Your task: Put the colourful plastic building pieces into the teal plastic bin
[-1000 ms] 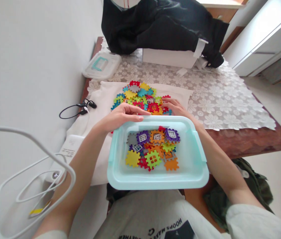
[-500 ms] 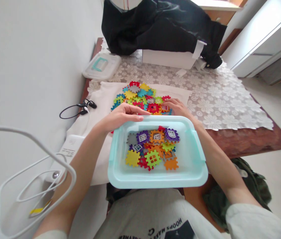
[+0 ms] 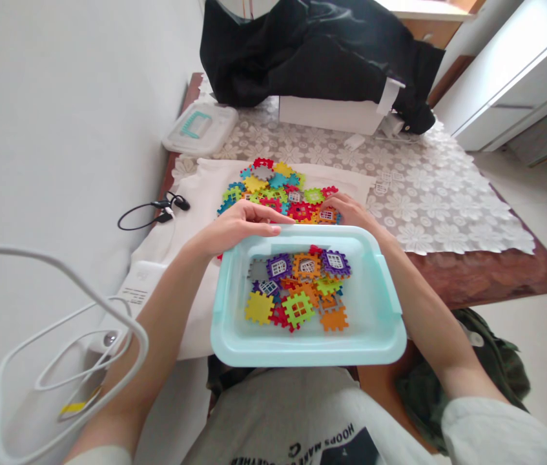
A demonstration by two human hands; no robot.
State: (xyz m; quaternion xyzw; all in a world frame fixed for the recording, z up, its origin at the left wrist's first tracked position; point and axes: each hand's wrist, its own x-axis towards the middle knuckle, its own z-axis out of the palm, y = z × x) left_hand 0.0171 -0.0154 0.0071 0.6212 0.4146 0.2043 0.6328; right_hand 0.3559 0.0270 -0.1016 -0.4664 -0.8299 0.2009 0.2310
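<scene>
A pale teal plastic bin (image 3: 308, 356) stands tilted toward me, with several toothed plastic tiles in it, purple, orange, yellow, green, red and grey. My left hand (image 3: 241, 227) grips its far rim, thumb on the near side and fingers stretched along beyond it. Behind the bin lies a heap of similar interlocking tiles (image 3: 268, 179) on a white cloth. My right hand (image 3: 350, 212) reaches past the bin's far right corner to the heap's right edge. Its curled fingers close on an orange window tile (image 3: 327, 214); the fingertips are partly hidden.
A clear lid with a teal handle (image 3: 200, 129) lies at the back left. Black earphones (image 3: 157, 210) rest on the white cloth (image 3: 186, 245). A black cover (image 3: 321, 58) drapes over a white box at the back. A white cable (image 3: 60, 258) loops at left, near my forearm.
The orange window tile and a green tile by my right fingers have shifted slightly right. The bin and my left hand stay in place.
</scene>
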